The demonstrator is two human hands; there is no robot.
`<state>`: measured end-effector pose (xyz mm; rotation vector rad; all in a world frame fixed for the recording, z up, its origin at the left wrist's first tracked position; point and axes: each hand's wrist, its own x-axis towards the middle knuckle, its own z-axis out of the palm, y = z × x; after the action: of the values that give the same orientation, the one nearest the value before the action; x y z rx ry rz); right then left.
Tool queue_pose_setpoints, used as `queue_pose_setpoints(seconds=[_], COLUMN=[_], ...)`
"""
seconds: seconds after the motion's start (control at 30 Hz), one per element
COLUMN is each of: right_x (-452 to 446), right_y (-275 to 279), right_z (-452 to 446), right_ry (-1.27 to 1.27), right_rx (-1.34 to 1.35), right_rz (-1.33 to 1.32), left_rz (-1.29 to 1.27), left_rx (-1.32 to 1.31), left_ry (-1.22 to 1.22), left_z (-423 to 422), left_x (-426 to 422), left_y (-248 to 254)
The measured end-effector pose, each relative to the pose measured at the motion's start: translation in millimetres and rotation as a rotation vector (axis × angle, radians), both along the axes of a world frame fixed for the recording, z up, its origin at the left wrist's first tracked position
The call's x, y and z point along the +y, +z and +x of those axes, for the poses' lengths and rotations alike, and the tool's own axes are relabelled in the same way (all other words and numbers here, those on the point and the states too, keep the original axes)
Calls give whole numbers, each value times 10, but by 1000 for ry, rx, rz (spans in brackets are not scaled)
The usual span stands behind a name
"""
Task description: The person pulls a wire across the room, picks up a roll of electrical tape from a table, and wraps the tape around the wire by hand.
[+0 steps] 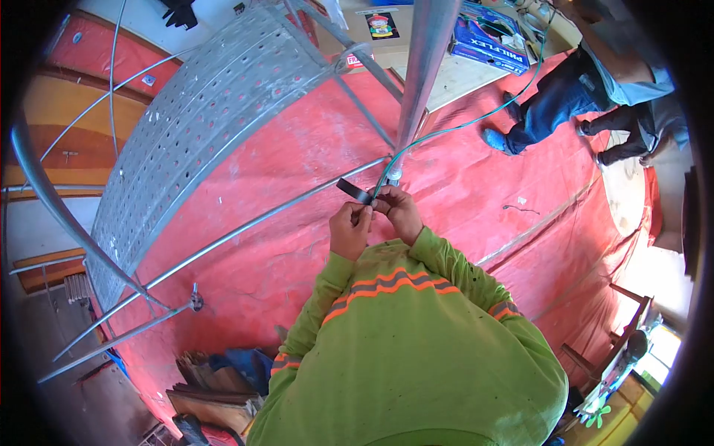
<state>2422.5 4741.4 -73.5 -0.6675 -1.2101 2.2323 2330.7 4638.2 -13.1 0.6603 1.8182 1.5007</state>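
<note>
Head view: hands grip tape; box reads PHILFLEX

far left: curved perforated metal panel | floor: creased red sheet | far: cardboard with cartoon sticker | far right: person in blue jeans, person in dark trousers | near left: stacked brown pieces, blue cloth beside

A short, flat black strip slants up and leftward from the pinching hands; beside it, a thin green cable curves loosely away to the upper right.
</note>
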Motion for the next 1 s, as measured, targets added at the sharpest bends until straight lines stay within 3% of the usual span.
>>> queue_pose_setpoints(seconds=[0.17, 0.4, 0.5, 0.6, 0.7, 0.8, 0.83, 0.93, 1.0], right_x=[2, 23, 1, 158, 286, 283, 244, 202, 156], right_y=[175, -4, 165, 71, 358, 801, 924, 1263, 1233], right_z=[-57, -75, -127, -149, -29, -32, -76, -204, -313], right_ry=[112, 227, 124, 123, 42, -151, -144, 135, 126], right_rx=[97, 249, 108, -71, -674, -427, -356, -605, -574], right_rz=[-220, -329, -361, 225, 833, 843, 737, 783, 774], left_rz=[53, 88, 99, 126, 115, 89, 91, 53, 16], left_rx=[-341, -477, -555, -597, -521, -366, -328, -132, -116], left_ry=[34, 81, 66, 25, -4, -11, -17, -69, -128], left_z=[-5, 40, -3, -69, -94, -53, -55, -15, -33], left_x=[-56, -85, -115, -147, -146, -66, -40, -28, -15], left_y=[-12, -49, -66, -115, -187, -110, -124, -181, -214])
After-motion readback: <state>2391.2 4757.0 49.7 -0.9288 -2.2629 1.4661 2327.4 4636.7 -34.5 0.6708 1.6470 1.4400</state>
